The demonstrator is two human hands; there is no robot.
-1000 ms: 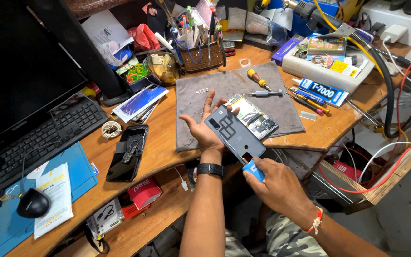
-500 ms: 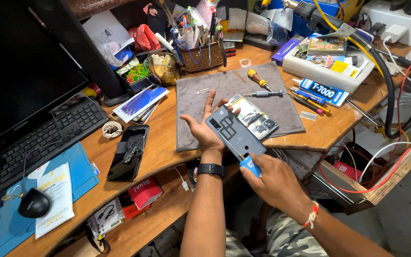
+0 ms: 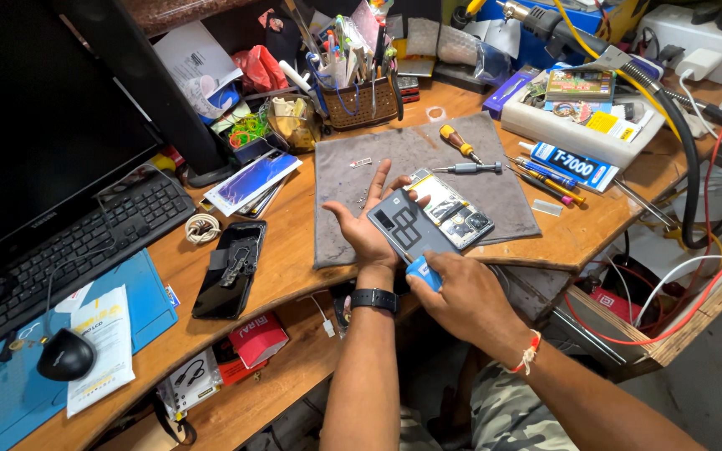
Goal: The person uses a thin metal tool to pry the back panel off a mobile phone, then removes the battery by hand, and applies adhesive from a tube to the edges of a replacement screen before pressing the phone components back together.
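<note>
My left hand (image 3: 367, 227) lies palm up over the front edge of a grey work mat (image 3: 394, 171) and supports a dark grey phone back cover (image 3: 409, 229), fingers spread beneath it. My right hand (image 3: 461, 292) pinches a small blue pry tool (image 3: 424, 272) at the cover's near end. Just beyond the cover, an opened phone (image 3: 453, 213) with its inner parts showing rests on the mat. A black watch sits on my left wrist, a red thread band on my right.
Two screwdrivers (image 3: 461, 154) lie on the mat's far part. A black phone (image 3: 231, 267) lies left of it on the wooden desk (image 3: 294, 250). Keyboard (image 3: 77, 242), mouse (image 3: 66, 355), monitor at left. A tool basket (image 3: 365, 100), boxes and cables crowd the back and right.
Both hands stayed over the mat's front edge with the cover between them; my right hand shifted slightly along the cover's near end with the blue tool.
</note>
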